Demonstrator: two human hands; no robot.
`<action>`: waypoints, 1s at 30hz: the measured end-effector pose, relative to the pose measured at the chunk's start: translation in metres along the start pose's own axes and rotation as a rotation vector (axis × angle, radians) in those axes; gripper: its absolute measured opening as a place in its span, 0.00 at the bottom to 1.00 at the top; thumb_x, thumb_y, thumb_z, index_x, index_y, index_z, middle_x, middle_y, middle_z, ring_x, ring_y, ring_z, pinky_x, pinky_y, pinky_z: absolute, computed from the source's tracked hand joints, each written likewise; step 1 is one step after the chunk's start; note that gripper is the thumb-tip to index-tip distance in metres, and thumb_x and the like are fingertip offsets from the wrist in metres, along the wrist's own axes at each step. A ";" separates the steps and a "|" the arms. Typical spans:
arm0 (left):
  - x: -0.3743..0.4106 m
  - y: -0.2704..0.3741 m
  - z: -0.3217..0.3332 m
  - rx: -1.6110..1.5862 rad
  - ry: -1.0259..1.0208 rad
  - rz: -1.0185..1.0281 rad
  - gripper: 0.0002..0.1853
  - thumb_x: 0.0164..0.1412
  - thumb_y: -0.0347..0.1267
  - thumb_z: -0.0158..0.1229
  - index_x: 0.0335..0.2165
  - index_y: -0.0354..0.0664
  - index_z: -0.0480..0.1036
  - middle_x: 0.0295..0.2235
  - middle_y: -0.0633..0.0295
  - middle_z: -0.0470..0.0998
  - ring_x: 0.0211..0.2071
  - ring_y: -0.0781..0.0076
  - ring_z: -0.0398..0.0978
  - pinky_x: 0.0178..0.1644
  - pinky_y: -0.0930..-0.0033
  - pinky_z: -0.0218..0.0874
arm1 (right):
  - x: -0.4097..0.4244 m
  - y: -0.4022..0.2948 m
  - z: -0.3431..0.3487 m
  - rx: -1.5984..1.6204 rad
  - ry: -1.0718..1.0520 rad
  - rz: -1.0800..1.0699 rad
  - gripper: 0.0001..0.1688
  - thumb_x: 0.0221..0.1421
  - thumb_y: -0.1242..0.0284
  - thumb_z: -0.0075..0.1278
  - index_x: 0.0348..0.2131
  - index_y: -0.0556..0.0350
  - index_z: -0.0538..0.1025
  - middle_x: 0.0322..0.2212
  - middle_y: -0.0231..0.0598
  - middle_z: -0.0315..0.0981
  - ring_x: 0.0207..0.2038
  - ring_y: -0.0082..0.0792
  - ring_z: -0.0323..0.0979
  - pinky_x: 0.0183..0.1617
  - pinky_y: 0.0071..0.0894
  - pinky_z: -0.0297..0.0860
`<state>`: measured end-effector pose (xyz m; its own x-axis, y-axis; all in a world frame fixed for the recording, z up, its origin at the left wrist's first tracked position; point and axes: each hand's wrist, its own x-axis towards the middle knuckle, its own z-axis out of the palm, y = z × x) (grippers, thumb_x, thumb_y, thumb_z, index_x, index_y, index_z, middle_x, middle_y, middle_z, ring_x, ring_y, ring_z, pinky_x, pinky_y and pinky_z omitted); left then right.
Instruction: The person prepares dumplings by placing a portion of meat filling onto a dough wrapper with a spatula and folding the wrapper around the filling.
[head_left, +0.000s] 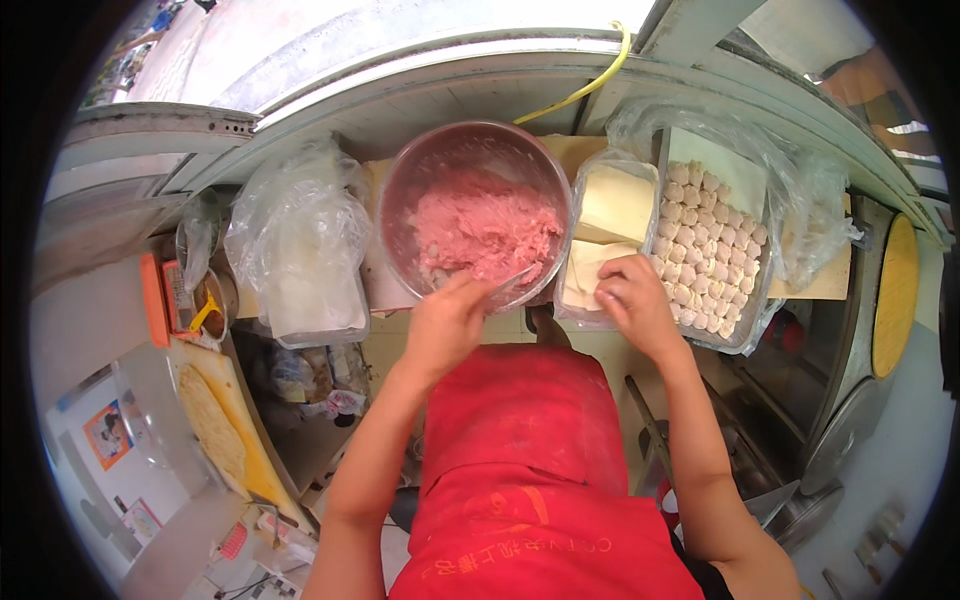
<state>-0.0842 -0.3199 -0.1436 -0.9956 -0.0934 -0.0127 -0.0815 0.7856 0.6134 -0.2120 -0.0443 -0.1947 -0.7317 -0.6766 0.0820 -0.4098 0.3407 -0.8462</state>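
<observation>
Over the near rim of a large metal bowl (391, 247), my left hand (454, 315) grips a thin flat spreading tool (512, 283); its far end reaches the pink ground meat (480, 217) inside. My right hand (637, 300) is just right of the bowl, fingers bent at the near stack of pale dough wrappers (589, 262). Whether it pinches a wrapper cannot be told. A second wrapper stack (616, 199) lies behind in the same plastic-lined tray. To the right, a metal tray (757, 307) holds rows of small filled dumplings (705, 247).
A plastic-covered tray (311, 285) stands left of the bowl. Clear plastic sheeting (806, 202) bunches beside the dumpling tray. A yellow hose (585, 90) hangs behind the bowl. At far left are an orange basket (155, 300) and a container with a yellow-handled utensil (204, 311).
</observation>
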 end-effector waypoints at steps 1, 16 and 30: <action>0.000 -0.003 -0.002 -0.078 0.021 0.007 0.15 0.51 0.22 0.56 0.39 0.45 0.76 0.33 0.61 0.74 0.27 0.53 0.77 0.28 0.55 0.69 | 0.001 -0.003 0.002 -0.022 -0.035 -0.012 0.03 0.53 0.79 0.56 0.28 0.62 0.76 0.34 0.39 0.73 0.40 0.41 0.70 0.48 0.36 0.66; -0.004 -0.007 -0.011 -0.014 -0.099 -0.055 0.12 0.57 0.21 0.55 0.40 0.38 0.78 0.29 0.56 0.75 0.27 0.64 0.75 0.32 0.67 0.66 | 0.006 -0.010 -0.015 1.963 0.332 0.212 0.35 0.69 0.60 0.38 0.65 0.65 0.55 0.63 0.49 0.58 0.66 0.47 0.56 0.69 0.51 0.54; -0.007 0.057 -0.024 0.102 0.010 0.272 0.17 0.47 0.19 0.59 0.37 0.46 0.80 0.32 0.63 0.76 0.28 0.64 0.76 0.31 0.65 0.68 | 0.022 -0.095 0.038 1.856 0.448 0.591 0.31 0.72 0.59 0.28 0.62 0.64 0.58 0.59 0.47 0.63 0.62 0.48 0.61 0.68 0.53 0.55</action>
<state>-0.0804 -0.2887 -0.0897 -0.9811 0.1230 0.1497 0.1833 0.8398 0.5110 -0.1680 -0.1163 -0.1328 -0.7196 -0.4730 -0.5084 0.6334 -0.7471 -0.2015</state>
